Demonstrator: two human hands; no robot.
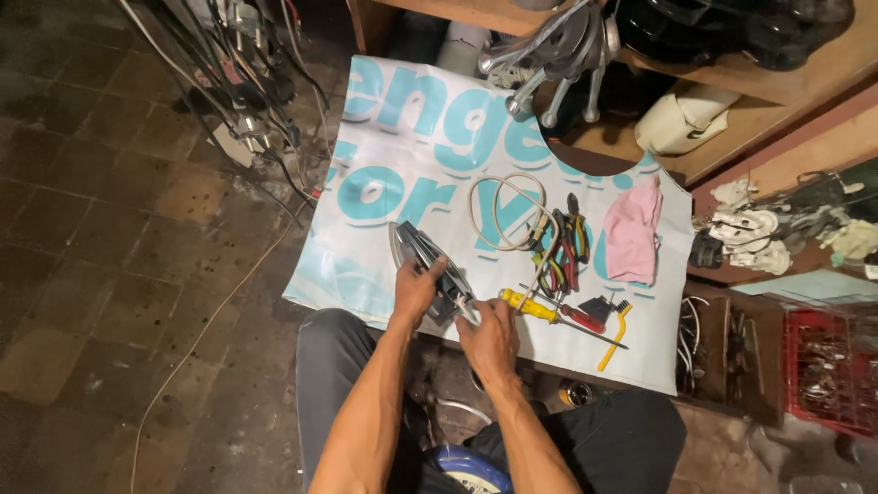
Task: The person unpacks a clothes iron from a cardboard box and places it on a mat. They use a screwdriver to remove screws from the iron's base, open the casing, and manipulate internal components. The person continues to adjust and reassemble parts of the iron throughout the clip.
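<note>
Mid-disassembly, likely: left hand (pixel 419 291) clamped on iron (pixel 425 261) over banner (pixel 384 155); right hand (pixel 489 334) gripping thin tool (pixel 468 314) at its rear. Screwdriver (pixel 530 306), pliers (pixel 572 242), cord (pixel 508 210), pink cloth (pixel 633 230) beside. Next needs steady tool seating.

left hand (pixel 416 291) gripping clothes iron (pixel 428 265), right hand (pixel 491 337) beside, printed banner (pixel 384 183)

1 printed banner (pixel 402 174) lay flat on the floor; it was white with large teal lettering, its far edge touching the wooden shelf (pixel 732 119).
</note>
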